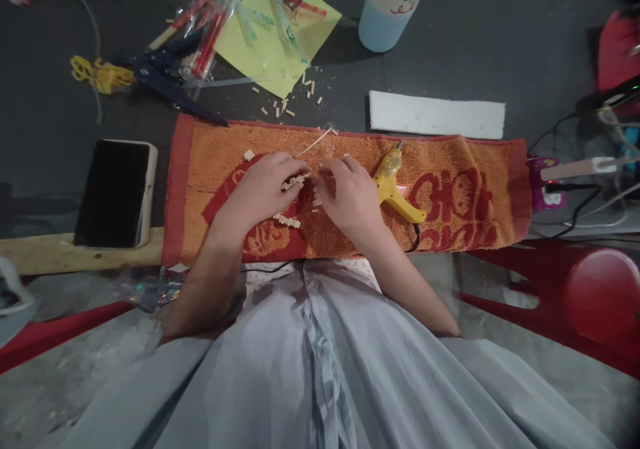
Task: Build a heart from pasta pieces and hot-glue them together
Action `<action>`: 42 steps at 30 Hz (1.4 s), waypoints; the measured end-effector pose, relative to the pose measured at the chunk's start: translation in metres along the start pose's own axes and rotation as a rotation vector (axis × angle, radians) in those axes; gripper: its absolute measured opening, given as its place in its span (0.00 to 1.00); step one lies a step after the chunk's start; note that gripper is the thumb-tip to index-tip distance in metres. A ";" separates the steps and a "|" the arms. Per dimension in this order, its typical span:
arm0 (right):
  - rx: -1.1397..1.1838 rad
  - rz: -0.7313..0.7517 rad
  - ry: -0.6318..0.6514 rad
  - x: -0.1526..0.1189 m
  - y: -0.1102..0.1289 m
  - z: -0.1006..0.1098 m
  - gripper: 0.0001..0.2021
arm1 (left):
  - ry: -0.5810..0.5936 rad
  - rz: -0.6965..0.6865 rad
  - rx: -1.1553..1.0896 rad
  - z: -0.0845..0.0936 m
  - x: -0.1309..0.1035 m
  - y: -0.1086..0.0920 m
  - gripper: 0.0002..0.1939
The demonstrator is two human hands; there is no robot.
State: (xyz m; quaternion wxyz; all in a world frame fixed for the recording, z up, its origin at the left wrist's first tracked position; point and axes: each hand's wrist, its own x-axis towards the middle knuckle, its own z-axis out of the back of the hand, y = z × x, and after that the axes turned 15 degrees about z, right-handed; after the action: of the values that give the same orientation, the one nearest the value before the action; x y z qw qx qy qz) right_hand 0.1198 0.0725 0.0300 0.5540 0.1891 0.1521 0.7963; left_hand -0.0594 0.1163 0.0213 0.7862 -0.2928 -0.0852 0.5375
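On the orange towel point(197, 162), the left hand point(270, 186) pinches a knobbly strip point(296, 181), right hand point(351, 197) grip unclear; seemingly assembling, next needing steadiness

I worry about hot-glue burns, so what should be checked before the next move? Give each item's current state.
1. Left hand holding a pale strip: ok.
2. Right hand grip on a piece: cannot tell, fingertips obscured.
3. Glue gun nozzle pointing away from the body: ok.
4. Glue gun temperature: cannot tell.
5. Phone off the towel: ok.
6. Table cleared of small offcuts: not ok, scattered.
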 end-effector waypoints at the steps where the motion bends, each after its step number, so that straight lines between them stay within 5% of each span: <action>1: -0.005 0.002 -0.022 -0.006 -0.002 0.008 0.11 | -0.002 0.003 -0.003 0.000 0.000 0.000 0.16; 8: -0.232 -0.211 -0.088 -0.065 -0.052 0.060 0.15 | -0.007 0.007 0.016 -0.002 0.002 0.003 0.16; 13: -0.253 -0.239 0.089 -0.077 -0.070 0.050 0.23 | -0.015 0.018 0.017 -0.002 0.003 0.005 0.16; 17: -0.247 -0.252 0.061 -0.074 -0.072 0.042 0.18 | -0.017 0.028 0.009 -0.003 0.004 0.006 0.16; 23: 0.065 -0.253 -0.053 -0.086 -0.089 0.054 0.20 | -0.011 0.031 -0.006 -0.003 0.005 0.007 0.16; 27: 0.408 -0.352 -0.250 -0.095 -0.097 0.057 0.20 | -0.021 0.022 -0.009 -0.004 0.005 0.008 0.16; 32: 0.680 -0.434 -0.532 -0.101 -0.094 0.066 0.21 | -0.023 0.008 -0.037 -0.004 0.005 0.009 0.16; 37: 0.788 -0.483 -0.435 -0.106 -0.071 0.066 0.16 | -0.019 0.023 -0.058 -0.004 0.004 0.008 0.15; 42: 0.804 -0.426 -0.282 -0.100 -0.039 0.031 0.15 | -0.003 0.041 -0.057 -0.002 0.004 0.005 0.15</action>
State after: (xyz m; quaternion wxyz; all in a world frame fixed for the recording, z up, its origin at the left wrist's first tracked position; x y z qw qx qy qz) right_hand 0.1974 -0.0071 0.0265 0.6031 0.4594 0.4070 0.5095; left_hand -0.0609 0.1205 0.0163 0.7663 -0.3161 -0.0956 0.5511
